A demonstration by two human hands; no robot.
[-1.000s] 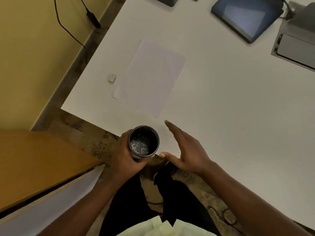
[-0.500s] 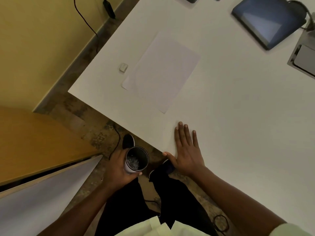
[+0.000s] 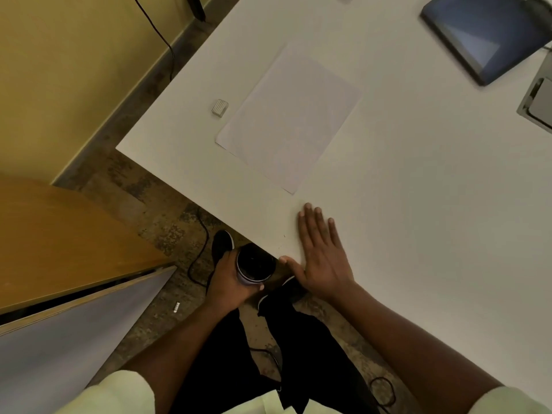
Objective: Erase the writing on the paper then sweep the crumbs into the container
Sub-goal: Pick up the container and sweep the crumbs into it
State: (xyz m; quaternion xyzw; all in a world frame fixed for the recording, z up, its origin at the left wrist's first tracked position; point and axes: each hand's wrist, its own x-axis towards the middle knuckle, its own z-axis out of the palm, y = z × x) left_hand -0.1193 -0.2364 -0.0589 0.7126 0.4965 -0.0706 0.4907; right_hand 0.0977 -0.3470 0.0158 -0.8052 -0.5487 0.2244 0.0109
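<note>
A blank-looking sheet of paper point(image 3: 291, 116) lies on the white table point(image 3: 418, 189), with a small grey eraser point(image 3: 220, 108) just left of it. My left hand point(image 3: 231, 279) grips a dark round container point(image 3: 255, 265) held just below the table's near edge, its mouth facing up. My right hand point(image 3: 321, 255) lies flat on the table beside that edge, fingers together and thumb out, holding nothing. A few tiny dark crumbs point(image 3: 282, 242) sit on the table between my right hand and the edge.
A dark tablet point(image 3: 484, 34) and a grey device point(image 3: 539, 100) sit at the far right of the table. A wooden desk point(image 3: 59, 243) stands to the left. Cables run over the mottled floor point(image 3: 167, 231), and my legs and shoes are under the table edge.
The container has dropped from above the table edge to just below it. My right hand went from edge-on to flat on the table, then slid slightly toward the edge.
</note>
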